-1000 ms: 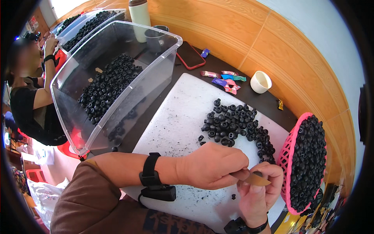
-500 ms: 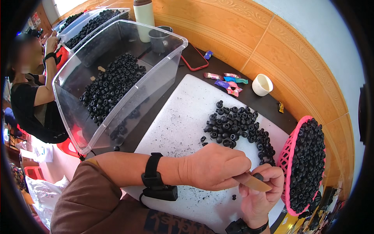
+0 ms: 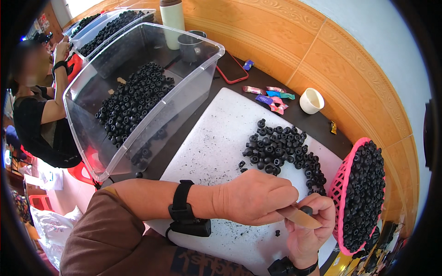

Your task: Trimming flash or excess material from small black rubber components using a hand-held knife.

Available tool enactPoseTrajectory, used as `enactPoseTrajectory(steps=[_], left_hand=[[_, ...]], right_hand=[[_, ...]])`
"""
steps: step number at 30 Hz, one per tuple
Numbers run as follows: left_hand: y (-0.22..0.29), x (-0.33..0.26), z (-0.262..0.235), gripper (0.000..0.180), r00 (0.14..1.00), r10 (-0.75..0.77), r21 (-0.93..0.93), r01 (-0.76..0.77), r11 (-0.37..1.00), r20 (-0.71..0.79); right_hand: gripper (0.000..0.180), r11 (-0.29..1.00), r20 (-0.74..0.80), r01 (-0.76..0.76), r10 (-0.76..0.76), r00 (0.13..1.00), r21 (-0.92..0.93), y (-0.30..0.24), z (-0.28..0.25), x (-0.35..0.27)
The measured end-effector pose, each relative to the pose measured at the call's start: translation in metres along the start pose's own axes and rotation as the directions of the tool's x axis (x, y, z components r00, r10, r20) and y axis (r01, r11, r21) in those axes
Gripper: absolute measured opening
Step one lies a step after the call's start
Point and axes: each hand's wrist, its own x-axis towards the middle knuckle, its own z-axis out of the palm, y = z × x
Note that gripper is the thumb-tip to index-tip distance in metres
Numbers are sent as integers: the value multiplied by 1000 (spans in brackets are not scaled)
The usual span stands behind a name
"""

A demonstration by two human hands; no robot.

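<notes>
A small knife (image 3: 300,216) is held in the left hand (image 3: 258,198), whose fingers are closed around its handle; only the tan blade is seen, pointing to the right. The blade is laid against a small black rubber part (image 3: 307,210), which is pinched between the fingertips of the right hand (image 3: 307,230), near the front edge of the table. The part seems light, a little soft and easy to drop, so it is probably best gripped at its sides, away from the blade.

A black wrist strap (image 3: 184,212) is worn on the left forearm. Both hands are over a white board (image 3: 216,152) dotted with black crumbs. Farther on the board, a pile of the same black parts (image 3: 281,149) is spread. At the right, a pink basket (image 3: 343,188) full of such parts stands tilted. At the left, a clear plastic bin (image 3: 138,99) holds many more. At the far side, a white cup (image 3: 311,100) and some wrapped sweets (image 3: 269,94) are seen.
</notes>
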Motion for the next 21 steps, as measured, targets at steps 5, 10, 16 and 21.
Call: enactPoseTrajectory(steps=[5, 10, 16, 21], left_hand=[[1, 0, -1, 18, 1000, -2, 13, 2, 1000, 2], [2, 1, -3, 18, 1000, -1, 21, 1, 1000, 13], [1, 0, 0, 18, 998, -50, -5, 50, 999, 24], [-3, -3, 4, 19, 976, -199, 6, 199, 980, 93]], right_hand=[[35, 1000, 9, -15, 15, 1000, -6, -2, 1, 0], [35, 1000, 15, 3, -2, 1000, -6, -2, -1, -1], [26, 993, 64, -41, 34, 997, 109, -4, -2, -2], [23, 973, 19, -165, 164, 986, 158, -2, -1, 7]])
